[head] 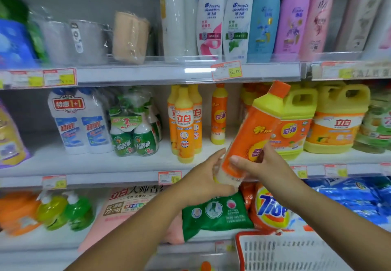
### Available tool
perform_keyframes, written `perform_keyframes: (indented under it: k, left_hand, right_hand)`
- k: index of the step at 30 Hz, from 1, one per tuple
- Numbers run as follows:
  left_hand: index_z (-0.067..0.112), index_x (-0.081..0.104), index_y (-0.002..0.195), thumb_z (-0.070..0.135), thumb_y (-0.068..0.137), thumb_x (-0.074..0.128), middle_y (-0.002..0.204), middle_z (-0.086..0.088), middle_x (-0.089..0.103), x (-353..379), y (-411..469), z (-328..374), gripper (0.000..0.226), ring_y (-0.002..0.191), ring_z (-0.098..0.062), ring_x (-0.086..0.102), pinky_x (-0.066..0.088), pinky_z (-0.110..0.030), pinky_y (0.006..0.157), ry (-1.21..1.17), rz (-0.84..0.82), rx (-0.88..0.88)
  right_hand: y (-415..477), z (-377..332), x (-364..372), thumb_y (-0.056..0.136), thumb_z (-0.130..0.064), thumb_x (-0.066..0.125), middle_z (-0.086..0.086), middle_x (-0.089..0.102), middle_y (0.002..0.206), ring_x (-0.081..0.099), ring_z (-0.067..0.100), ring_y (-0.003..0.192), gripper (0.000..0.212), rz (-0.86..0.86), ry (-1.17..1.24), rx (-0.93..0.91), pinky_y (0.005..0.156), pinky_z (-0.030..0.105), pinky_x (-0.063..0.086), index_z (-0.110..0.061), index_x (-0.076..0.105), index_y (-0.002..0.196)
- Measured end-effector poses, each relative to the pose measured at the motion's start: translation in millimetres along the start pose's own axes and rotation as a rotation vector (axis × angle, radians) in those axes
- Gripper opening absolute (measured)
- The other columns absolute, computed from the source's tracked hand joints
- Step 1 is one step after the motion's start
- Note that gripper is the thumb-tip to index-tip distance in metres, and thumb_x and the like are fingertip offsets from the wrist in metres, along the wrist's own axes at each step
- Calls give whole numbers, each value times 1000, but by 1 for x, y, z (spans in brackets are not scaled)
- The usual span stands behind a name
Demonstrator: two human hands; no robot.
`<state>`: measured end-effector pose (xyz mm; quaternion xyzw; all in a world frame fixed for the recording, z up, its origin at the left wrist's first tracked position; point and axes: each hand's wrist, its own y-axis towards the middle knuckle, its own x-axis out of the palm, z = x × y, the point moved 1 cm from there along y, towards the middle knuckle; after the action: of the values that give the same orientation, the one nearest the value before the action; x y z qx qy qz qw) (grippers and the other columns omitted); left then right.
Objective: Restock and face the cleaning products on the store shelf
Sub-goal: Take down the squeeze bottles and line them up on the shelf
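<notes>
Left hand [207, 178], right hand [260, 165] round bottle [256, 126] base (cap tilted right)

Only the person's two hands and forearms show. The left hand [203, 177] and the right hand [262, 166] are uncovered, with skin showing at fingers and wrists. Both forearms are bare along all their visible length, the left one left of the red-rimmed basket [238, 247], the right one above it. The right thumb's nail is trimmed short. Finer detail is blurred.
</notes>
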<state>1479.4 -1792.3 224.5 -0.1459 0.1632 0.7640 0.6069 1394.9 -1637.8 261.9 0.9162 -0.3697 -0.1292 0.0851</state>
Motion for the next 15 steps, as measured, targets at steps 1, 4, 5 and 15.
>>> perform_keyframes:
  k: [1,4,5,15]
  left_hand:
    - [40,36,146,13,77,80,132,12,61,6,-9,9,87,114,-5,63,54,-34,97,-39,-40,-4]
    - [35,50,135,9,75,82,116,12,69,21,-37,22,73,103,-5,67,57,-32,92,-30,-18,-34]
    - [34,53,131,13,73,85,114,12,69,25,-45,24,70,101,-5,67,57,-32,90,6,10,-47]
    - [36,47,134,20,63,86,125,9,67,62,-76,4,83,113,-10,64,52,-34,99,-166,-146,-212]
  right_hand:
    - [-10,-6,-2,70,-36,75,-16,73,102,70,1,93,52,-40,0,19,78,20,58,-36,49,115]
    - [-33,-24,-12,69,-38,78,-21,70,100,67,-2,94,61,-72,-60,18,71,17,55,-43,42,117]
    - [-38,-29,-17,65,-43,79,-21,67,105,66,-2,95,67,-28,-53,14,71,18,53,-45,39,119]
    - [-66,-2,-37,77,-15,78,1,70,113,73,21,96,84,88,172,43,72,43,62,-33,34,146]
